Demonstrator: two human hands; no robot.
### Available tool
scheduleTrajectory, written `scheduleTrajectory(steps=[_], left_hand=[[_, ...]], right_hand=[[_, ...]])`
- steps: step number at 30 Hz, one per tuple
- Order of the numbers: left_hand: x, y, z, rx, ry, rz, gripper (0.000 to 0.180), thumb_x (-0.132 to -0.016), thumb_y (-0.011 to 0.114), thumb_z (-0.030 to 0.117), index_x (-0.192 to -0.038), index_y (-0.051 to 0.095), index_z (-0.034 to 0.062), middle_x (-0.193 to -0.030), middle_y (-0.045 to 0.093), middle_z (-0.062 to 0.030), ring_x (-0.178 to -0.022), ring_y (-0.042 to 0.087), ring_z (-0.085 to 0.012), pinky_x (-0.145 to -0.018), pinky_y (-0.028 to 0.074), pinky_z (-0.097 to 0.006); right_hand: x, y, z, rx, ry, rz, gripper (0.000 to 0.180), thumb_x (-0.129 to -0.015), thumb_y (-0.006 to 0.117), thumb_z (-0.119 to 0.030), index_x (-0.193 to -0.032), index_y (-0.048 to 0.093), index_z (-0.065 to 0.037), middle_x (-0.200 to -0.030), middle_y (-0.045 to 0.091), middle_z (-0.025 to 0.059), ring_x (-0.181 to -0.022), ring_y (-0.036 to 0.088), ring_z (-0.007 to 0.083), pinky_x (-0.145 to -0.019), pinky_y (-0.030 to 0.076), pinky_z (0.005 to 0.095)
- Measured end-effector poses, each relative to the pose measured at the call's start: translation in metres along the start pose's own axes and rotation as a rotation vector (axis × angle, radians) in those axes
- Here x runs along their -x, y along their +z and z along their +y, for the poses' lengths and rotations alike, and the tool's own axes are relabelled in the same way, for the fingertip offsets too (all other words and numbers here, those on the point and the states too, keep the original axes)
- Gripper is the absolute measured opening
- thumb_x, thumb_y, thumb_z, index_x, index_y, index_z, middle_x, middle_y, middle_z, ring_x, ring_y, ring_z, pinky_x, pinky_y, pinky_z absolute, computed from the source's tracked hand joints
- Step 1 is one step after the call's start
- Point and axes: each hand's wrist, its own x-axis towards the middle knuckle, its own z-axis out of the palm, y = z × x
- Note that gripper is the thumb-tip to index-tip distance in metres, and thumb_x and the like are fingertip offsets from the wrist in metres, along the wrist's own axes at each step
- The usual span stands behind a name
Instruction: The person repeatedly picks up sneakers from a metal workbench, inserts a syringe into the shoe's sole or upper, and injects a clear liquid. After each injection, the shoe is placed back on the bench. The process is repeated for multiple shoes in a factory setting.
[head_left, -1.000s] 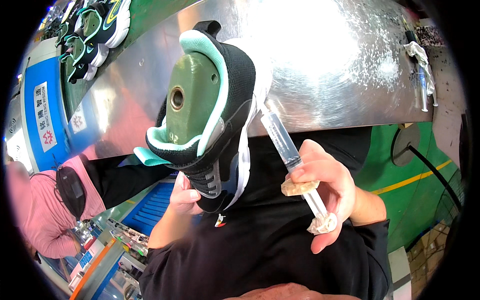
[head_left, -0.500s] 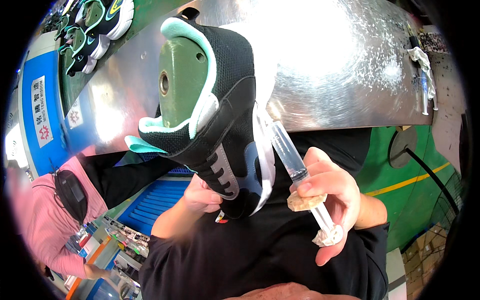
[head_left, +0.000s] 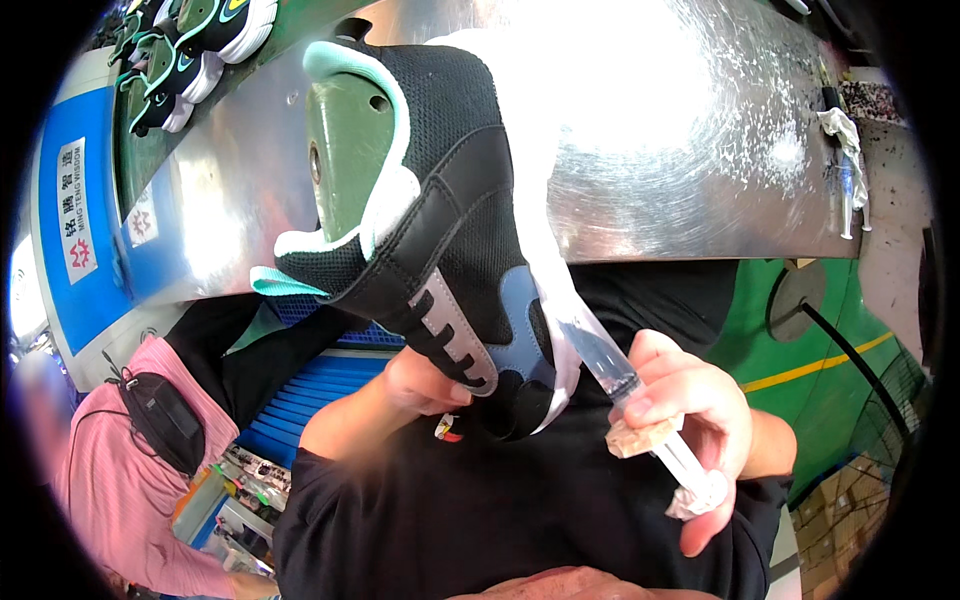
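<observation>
A black sneaker with mint-green lining, a grey lace panel, a blue patch and a white sole stands tilted before me. A green shoe last fills its opening. My left hand grips the shoe at its toe end, the fingers partly hidden beneath it. In my right hand is a clear syringe, its flange wrapped in tan tape and its plunger end in white wrapping. My fingers close around the barrel and flange, one digit against the plunger end. The syringe's front end lies at the white sole edge near the toe.
A shiny metal table spans the far side, its near edge just beyond my body. More syringes lie at its right end. Several sneakers stand far left. A person in pink is on the left. A black stand is at right.
The shoe has tilted and turned, its toe end shifting right. My right hand and the syringe have moved right and slightly down. The person in pink has shifted.
</observation>
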Motion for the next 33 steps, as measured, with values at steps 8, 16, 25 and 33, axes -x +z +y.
scheduleTrajectory(steps=[8, 16, 25, 33], left_hand=[[0.006, -0.038, -0.020, 0.331, -0.177, -0.076, 0.046, -0.070, 0.052, -0.017, -0.115, 0.052, -0.0068, -0.113, 0.058, -0.0183, -0.109, 0.055, -0.0273, -0.093, 0.043, -0.038], [-0.021, -0.009, -0.013, 0.346, -0.258, -0.190, 0.032, -0.079, 0.055, -0.013, -0.109, 0.056, -0.0056, -0.112, 0.060, -0.0140, -0.107, 0.056, -0.0248, -0.095, 0.043, -0.035], [-0.062, 0.023, -0.016, 0.092, -0.087, -0.372, 0.033, -0.083, 0.054, -0.007, -0.116, 0.055, -0.0041, -0.117, 0.059, -0.0151, -0.108, 0.057, -0.0244, -0.096, 0.044, -0.035], [-0.092, 0.032, -0.017, 0.114, -0.081, -0.466, 0.033, -0.088, 0.053, -0.002, -0.120, 0.053, 0.0001, -0.120, 0.058, -0.0113, -0.114, 0.053, -0.0227, -0.102, 0.039, -0.035]], right_hand=[[0.013, -0.002, -0.049, -0.061, 0.232, -0.010, 0.088, -0.047, 0.083, -0.060, -0.110, 0.058, -0.003, -0.089, 0.064, 0.0098, -0.070, 0.043, 0.0148, -0.062, 0.028, 0.0275], [0.024, 0.003, -0.099, 0.082, 0.362, 0.001, 0.085, -0.044, 0.086, -0.056, -0.108, 0.060, -0.006, -0.089, 0.064, 0.0100, -0.073, 0.045, 0.0148, -0.061, 0.029, 0.0267], [0.039, 0.009, -0.126, 0.315, 0.298, 0.016, 0.082, -0.049, 0.084, -0.058, -0.108, 0.058, -0.008, -0.094, 0.062, 0.0108, -0.073, 0.049, 0.0178, -0.063, 0.031, 0.0279], [0.064, 0.011, -0.125, 0.421, 0.213, 0.092, 0.085, -0.051, 0.083, -0.061, -0.114, 0.055, -0.012, -0.097, 0.060, 0.0119, -0.080, 0.047, 0.0210, -0.071, 0.032, 0.0328]])
